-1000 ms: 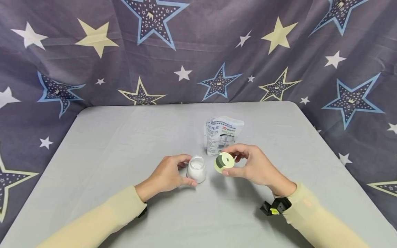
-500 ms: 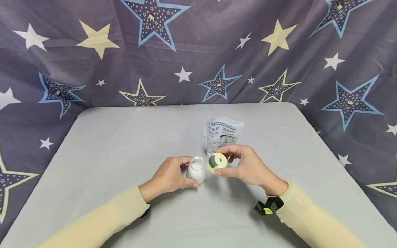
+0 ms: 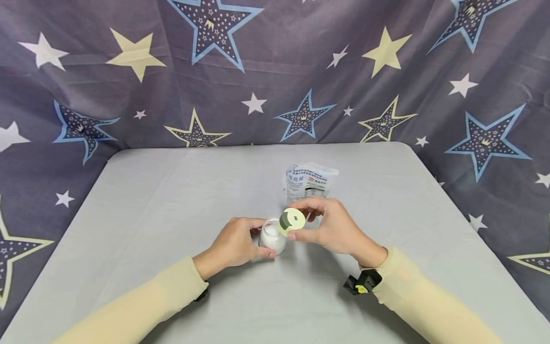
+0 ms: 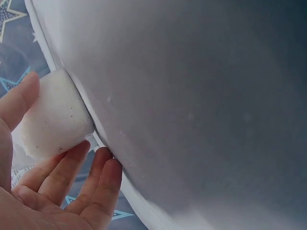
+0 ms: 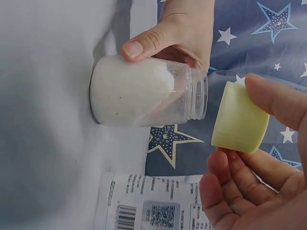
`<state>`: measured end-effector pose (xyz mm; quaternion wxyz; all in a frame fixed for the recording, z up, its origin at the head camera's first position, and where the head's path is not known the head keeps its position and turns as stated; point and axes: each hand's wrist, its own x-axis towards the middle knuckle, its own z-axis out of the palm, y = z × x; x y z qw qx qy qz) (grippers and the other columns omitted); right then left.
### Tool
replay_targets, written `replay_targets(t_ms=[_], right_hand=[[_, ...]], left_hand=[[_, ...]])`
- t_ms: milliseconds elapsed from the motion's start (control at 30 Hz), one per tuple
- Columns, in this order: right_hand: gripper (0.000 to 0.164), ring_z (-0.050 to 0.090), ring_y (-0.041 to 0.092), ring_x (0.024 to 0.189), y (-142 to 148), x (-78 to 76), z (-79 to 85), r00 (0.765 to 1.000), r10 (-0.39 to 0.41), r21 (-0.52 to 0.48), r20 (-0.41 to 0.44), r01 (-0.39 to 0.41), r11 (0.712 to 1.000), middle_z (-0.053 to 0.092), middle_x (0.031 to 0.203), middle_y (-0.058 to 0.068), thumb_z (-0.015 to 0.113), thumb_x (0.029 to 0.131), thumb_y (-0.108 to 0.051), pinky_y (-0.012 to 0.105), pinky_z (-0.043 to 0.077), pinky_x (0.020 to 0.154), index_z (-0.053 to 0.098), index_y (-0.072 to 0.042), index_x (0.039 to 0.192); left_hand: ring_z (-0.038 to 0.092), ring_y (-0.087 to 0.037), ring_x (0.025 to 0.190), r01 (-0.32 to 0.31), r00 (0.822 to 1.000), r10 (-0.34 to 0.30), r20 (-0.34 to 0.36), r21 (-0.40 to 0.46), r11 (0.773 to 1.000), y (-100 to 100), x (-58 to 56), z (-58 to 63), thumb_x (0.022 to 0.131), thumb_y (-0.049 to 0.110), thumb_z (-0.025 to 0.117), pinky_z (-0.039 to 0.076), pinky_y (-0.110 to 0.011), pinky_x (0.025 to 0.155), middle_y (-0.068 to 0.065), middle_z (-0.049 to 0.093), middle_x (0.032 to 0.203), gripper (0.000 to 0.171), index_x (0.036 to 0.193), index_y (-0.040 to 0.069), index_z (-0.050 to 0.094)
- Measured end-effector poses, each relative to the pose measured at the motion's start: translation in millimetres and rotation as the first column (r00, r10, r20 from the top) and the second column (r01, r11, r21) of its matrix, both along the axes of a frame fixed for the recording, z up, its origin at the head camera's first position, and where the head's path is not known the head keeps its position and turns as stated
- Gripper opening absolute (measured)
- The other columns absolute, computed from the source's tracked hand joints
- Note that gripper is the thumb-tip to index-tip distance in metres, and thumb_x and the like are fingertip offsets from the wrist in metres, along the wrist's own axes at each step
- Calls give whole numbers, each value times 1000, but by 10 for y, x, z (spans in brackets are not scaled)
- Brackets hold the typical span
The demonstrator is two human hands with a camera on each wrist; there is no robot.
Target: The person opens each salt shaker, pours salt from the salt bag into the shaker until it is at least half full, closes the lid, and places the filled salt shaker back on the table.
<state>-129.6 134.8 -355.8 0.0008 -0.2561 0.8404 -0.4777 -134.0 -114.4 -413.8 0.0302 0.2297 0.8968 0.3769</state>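
A small clear jar (image 3: 271, 240) with a threaded neck stands upright on the table, part-filled with white granules. My left hand (image 3: 236, 241) grips it from the left, thumb in front and fingers behind; the left wrist view shows the jar (image 4: 57, 115) between them. In my right hand (image 3: 333, 227) is a pale yellow-green lid (image 3: 293, 220) with a dark green flap, pinched between thumb and fingers. The lid is tilted just above and right of the jar's mouth. In the right wrist view a narrow gap separates the lid (image 5: 240, 117) from the jar's neck (image 5: 199, 96).
Behind my right hand stands a white printed pouch (image 3: 307, 179), its lower part hidden. A grey cloth covers the table (image 3: 193, 186). At the back hangs a dark star-patterned curtain (image 3: 275, 57).
My right hand has carried the lid leftward and slightly up, from beside the jar to over the right edge of its mouth. The left hand and jar have hardly moved.
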Motion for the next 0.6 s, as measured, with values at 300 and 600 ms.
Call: replay_targets(t_ms=[300, 600], right_hand=[[46, 63, 13, 85, -115, -42, -18, 999, 3, 37, -47, -1, 999, 72, 96, -9, 95, 72, -16, 34, 53, 76, 77, -15, 114], [46, 62, 13, 84, -202, -60, -4, 996, 24, 49, -83, -19, 999, 70, 93, -8, 96, 71, -16, 32, 51, 75, 77, -12, 113]], left_hand=[[68, -15, 104, -7, 1000, 7, 8, -16, 1000, 7, -5, -7, 64, 31, 100, 53, -38, 91, 1, 75, 116, 65, 122, 14, 76], [67, -14, 102, -6, 1000, 6, 16, -24, 1000, 10, -12, 1, 63, 31, 100, 53, -38, 90, 4, 76, 111, 61, 119, 17, 78]])
